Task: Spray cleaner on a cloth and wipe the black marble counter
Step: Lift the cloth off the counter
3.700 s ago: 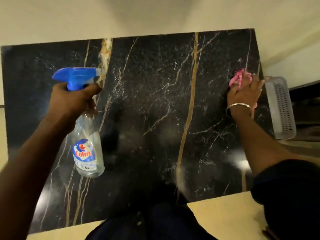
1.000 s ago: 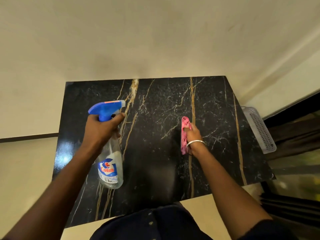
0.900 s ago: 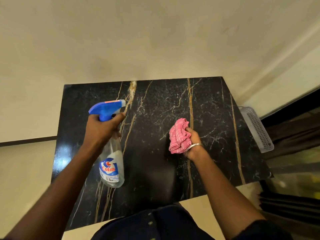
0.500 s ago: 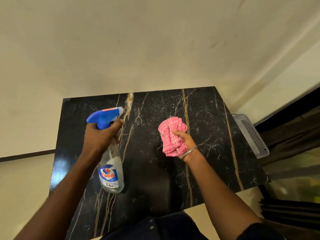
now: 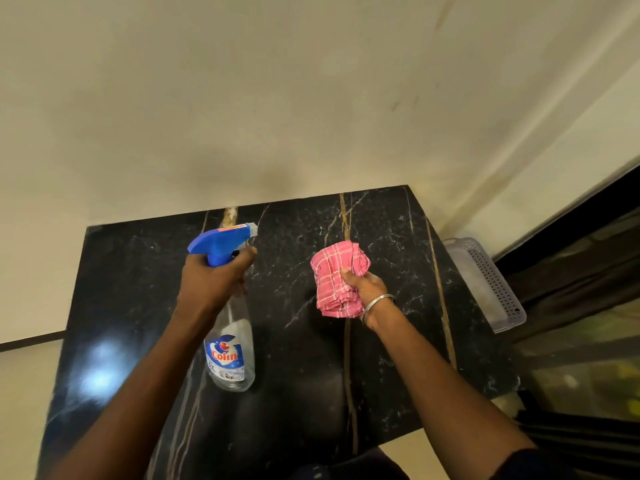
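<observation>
The black marble counter [image 5: 131,289] with gold and white veins fills the lower middle of the head view. My left hand [image 5: 211,282] grips the neck of a clear spray bottle [image 5: 230,355] with a blue trigger head, held above the counter with its nozzle pointing right. My right hand [image 5: 363,285], with a metal bangle on the wrist, holds a bunched pink checked cloth [image 5: 334,275] up off the counter, facing the nozzle. A gap of bare counter shows between nozzle and cloth.
A cream wall [image 5: 277,98] rises behind the counter. A pale perforated plastic tray [image 5: 491,285] leans at the counter's right edge. Dark shelving or a frame [image 5: 571,306] lies further right. A light reflection glares on the counter's left part.
My right hand has lifted the cloth off the counter and turned it open toward the spray nozzle. The view has tilted up, showing more wall. The bottle has stayed in my left hand.
</observation>
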`<state>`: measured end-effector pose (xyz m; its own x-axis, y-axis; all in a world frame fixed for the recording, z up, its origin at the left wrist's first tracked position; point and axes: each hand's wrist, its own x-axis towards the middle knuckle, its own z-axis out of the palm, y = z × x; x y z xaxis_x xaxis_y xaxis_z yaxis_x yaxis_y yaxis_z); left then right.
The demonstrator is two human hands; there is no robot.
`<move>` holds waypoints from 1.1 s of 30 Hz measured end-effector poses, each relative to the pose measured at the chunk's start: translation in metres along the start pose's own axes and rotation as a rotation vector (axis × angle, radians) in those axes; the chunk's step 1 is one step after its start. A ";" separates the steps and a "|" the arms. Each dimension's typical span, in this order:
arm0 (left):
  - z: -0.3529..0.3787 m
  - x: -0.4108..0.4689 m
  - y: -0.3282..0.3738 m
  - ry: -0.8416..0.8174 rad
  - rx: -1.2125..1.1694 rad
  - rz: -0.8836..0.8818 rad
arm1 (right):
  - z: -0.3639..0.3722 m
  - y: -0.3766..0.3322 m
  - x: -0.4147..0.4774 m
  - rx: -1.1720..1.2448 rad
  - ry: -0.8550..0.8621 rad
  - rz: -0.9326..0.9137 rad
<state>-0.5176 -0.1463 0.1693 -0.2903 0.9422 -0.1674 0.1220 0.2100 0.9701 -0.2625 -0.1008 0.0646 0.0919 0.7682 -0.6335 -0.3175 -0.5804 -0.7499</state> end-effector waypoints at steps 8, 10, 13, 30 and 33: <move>0.155 0.034 0.046 -0.107 -0.113 0.037 | -0.101 -0.081 0.055 0.049 0.084 -0.030; 0.203 0.042 0.057 -0.162 -0.138 0.059 | -0.133 -0.101 0.071 0.064 0.107 -0.035; 0.272 0.051 0.076 -0.257 -0.155 0.083 | -0.178 -0.125 0.095 0.103 0.165 -0.021; 0.603 0.094 0.016 -0.529 0.122 0.216 | -0.454 -0.124 0.266 0.119 0.424 0.072; 0.631 0.102 -0.025 -0.563 0.186 0.180 | -0.469 -0.098 0.285 0.071 0.440 0.080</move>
<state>0.0483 0.1093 0.0175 0.2893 0.9497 -0.1200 0.3006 0.0288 0.9533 0.2371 0.0488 -0.1318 0.4523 0.5248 -0.7211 -0.4026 -0.6013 -0.6902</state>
